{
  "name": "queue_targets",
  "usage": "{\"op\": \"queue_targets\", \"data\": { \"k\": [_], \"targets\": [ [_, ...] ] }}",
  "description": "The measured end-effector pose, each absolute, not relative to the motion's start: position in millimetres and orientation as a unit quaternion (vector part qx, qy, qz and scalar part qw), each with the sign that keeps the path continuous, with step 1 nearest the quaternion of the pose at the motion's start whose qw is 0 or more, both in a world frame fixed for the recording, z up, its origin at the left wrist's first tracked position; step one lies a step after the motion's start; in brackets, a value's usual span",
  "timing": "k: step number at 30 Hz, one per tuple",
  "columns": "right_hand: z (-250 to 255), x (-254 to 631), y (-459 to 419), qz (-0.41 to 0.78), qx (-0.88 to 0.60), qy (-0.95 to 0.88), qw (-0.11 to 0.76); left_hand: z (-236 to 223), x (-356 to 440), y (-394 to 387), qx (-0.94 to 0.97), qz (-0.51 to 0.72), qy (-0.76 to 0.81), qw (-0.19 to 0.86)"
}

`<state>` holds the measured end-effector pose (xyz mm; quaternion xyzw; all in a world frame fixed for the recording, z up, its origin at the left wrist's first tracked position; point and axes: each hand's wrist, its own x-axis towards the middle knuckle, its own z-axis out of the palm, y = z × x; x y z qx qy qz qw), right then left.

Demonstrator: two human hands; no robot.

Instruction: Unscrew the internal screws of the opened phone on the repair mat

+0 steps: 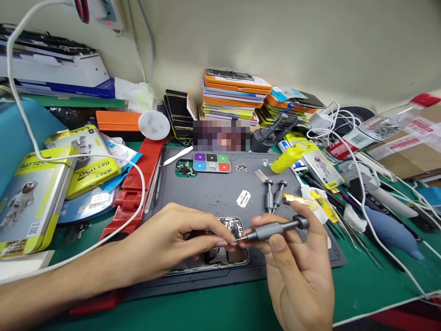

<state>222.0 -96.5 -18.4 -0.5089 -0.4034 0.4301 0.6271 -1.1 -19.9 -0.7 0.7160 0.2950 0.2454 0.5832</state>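
My right hand (298,266) is closed around a grey metal screwdriver (275,229), held almost level with its tip pointing left. My left hand (179,241) pinches its fingertips together at that tip, just above an opened phone (230,227) whose inner parts show. The phone lies on a dark grey work mat (213,191), and both hands hover over it. What the left fingertips pinch is too small to make out.
Two more screwdrivers (274,193) lie on the mat beside a yellow bottle (289,158) and a coloured screw tray (211,162). A red clamp (138,184), yellow battery boxes (51,179), stacked phone cases (230,96), white cables and tweezers crowd the green table.
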Motion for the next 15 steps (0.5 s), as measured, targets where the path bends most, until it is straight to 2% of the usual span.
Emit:
{"op": "queue_targets", "data": {
  "k": [5,15],
  "targets": [
    [-16.3,223.6,-96.1,0.466,-0.491,-0.391,0.624,1.6,-0.6,-19.2,0.734,0.266,0.262,0.567],
    [-15.8,219.3,-93.7,0.454,-0.474,-0.409,0.634,2.6,1.0,-19.1,0.736,0.267,0.275,0.557]
  ]
}}
